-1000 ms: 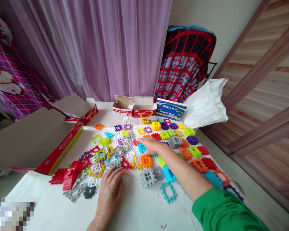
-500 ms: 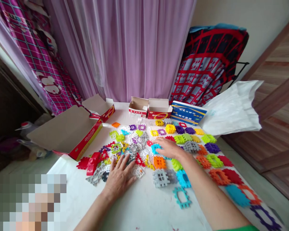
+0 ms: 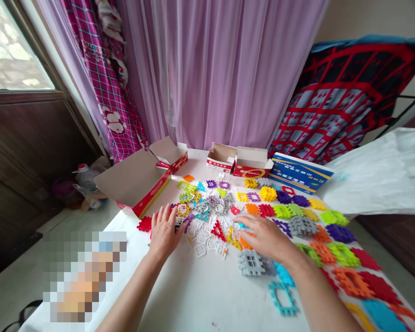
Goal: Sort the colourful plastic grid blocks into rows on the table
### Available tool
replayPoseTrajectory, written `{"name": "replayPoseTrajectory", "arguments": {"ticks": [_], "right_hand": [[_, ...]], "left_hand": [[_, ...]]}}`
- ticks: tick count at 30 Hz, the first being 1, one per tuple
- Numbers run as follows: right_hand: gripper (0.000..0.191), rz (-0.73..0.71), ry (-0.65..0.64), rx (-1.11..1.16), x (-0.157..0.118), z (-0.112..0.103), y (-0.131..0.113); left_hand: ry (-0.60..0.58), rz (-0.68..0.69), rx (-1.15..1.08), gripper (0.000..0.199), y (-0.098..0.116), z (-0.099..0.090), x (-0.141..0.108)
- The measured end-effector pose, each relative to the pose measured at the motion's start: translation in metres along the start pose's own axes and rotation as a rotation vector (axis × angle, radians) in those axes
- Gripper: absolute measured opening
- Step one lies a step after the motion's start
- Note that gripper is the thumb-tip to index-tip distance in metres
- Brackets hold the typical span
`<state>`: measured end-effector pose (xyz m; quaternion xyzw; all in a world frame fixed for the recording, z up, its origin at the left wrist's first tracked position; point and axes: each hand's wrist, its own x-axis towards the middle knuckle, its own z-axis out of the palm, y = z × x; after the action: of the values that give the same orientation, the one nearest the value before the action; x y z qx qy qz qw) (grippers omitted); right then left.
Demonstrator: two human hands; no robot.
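My left hand point(image 3: 163, 231) lies over the left side of a mixed pile of plastic building pieces, fingers stretched out, with nothing seen in its grasp. Dark and red pieces show around its fingers, and a red toothed piece point(image 3: 144, 224) lies just left of it. My right hand point(image 3: 264, 236) hovers over or rests on the pile's right side, fingers loosely bent and apart. Beneath its fingers, an orange square piece point(image 3: 246, 242) and a blue one are partly hidden. Between the hands lie white window pieces point(image 3: 201, 233), a red triangular piece point(image 3: 218, 230) and yellow pieces point(image 3: 234, 239).
Grey point(image 3: 251, 263) and turquoise square pieces point(image 3: 283, 299) lie near my right forearm. Pieces grouped by colour cover the table's right side. Open cardboard boxes point(image 3: 138, 184) and a blue box point(image 3: 299, 173) stand at the back, beside a white sack point(image 3: 383, 175).
The view has turned left. My left hand has moved leftward over the pile, covering the red block. My right hand has drawn nearer, over the orange piece. More white window pieces show between them.
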<state>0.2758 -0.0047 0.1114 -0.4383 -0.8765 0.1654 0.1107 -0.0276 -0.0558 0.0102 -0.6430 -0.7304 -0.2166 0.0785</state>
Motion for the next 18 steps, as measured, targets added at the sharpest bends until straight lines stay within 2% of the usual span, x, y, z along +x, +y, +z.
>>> {"name": "replayPoseTrajectory", "arguments": {"ticks": [2, 5, 7, 13, 15, 18], "right_hand": [[0.034, -0.016, -0.053, -0.035, -0.001, 0.002, -0.013], [0.030, -0.066, -0.149, -0.078, 0.002, 0.008, -0.036], [0.026, -0.074, -0.192, -0.120, 0.004, 0.016, -0.051], [0.020, -0.088, -0.295, -0.143, 0.005, 0.049, -0.080], [0.021, -0.095, -0.311, -0.122, 0.003, 0.057, -0.084], [0.022, -0.100, -0.339, -0.105, 0.000, 0.062, -0.085]], "left_hand": [[0.064, -0.088, -0.025, 0.056, -0.025, -0.005, -0.015], [0.047, -0.139, -0.107, 0.047, -0.049, -0.008, -0.026], [0.040, -0.138, -0.130, 0.040, -0.050, -0.007, -0.027], [0.008, -0.002, -0.225, 0.040, -0.021, 0.001, -0.030], [0.005, 0.008, -0.246, 0.042, -0.025, -0.003, -0.032], [-0.012, -0.032, -0.257, 0.038, -0.045, -0.017, -0.032]]}}
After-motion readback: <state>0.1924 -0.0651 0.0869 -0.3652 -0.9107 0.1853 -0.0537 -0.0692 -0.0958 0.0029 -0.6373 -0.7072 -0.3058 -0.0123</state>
